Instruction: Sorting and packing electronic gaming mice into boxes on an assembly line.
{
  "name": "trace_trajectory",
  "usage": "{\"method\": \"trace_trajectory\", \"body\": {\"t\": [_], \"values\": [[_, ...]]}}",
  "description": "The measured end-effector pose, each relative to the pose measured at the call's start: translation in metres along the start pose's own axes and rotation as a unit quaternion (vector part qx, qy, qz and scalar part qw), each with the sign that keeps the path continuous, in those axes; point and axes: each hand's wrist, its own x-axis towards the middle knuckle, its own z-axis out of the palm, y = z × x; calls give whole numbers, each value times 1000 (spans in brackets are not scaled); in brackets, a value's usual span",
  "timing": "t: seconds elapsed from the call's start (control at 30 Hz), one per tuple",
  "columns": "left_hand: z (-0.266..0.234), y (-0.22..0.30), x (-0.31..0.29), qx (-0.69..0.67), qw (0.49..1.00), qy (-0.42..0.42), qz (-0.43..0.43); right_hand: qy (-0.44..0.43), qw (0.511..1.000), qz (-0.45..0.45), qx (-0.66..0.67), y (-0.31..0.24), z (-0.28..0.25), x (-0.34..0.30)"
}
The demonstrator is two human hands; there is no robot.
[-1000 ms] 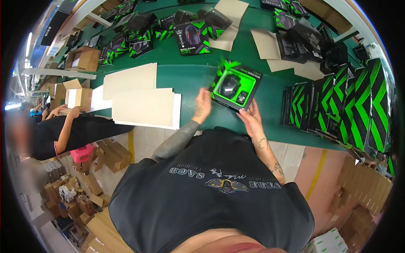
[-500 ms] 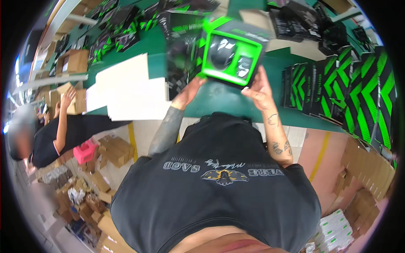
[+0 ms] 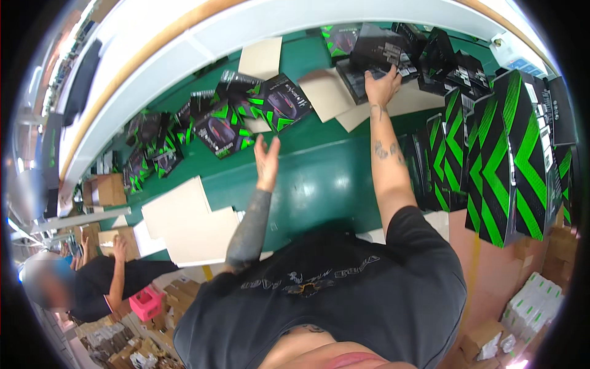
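Observation:
My right hand (image 3: 383, 87) reaches far out to the right of centre, thumb and fingers on the near edge of a black box (image 3: 373, 44). That box rests on a pile; another dark box (image 3: 354, 80) lies beneath it, partly covered by the hand. Over the green table, my left hand (image 3: 267, 165) is open and holds nothing. Just beyond its fingertips lie a black and green box (image 3: 222, 134) and a second similar box (image 3: 284, 103), each with a printed picture of a device.
Several black boxes with green chevrons (image 3: 510, 160) stand in a row at right. Pale cardboard sheets (image 3: 190, 224) lie at left, another sheet (image 3: 326, 95) near the pile. More boxes (image 3: 147, 138) are heaped far left. A co-worker (image 3: 92, 283) works at left beside a pink stool (image 3: 146, 302).
Both hands held a black box with a bright green inside before me. Now they are apart: the right is far forward at the pile, the left empty. The view has shifted along the table.

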Motion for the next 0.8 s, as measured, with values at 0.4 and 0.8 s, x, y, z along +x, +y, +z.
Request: {"method": "trace_trajectory", "body": {"t": [0.4, 0.8], "values": [[-44, -34, -108, 133, 983, -120, -44, -59, 927, -280, -243, 23, 44, -4], [-36, 26, -116, -398, 899, -146, -107, -609, 430, 280, 605, -8, -166, -219]]}}
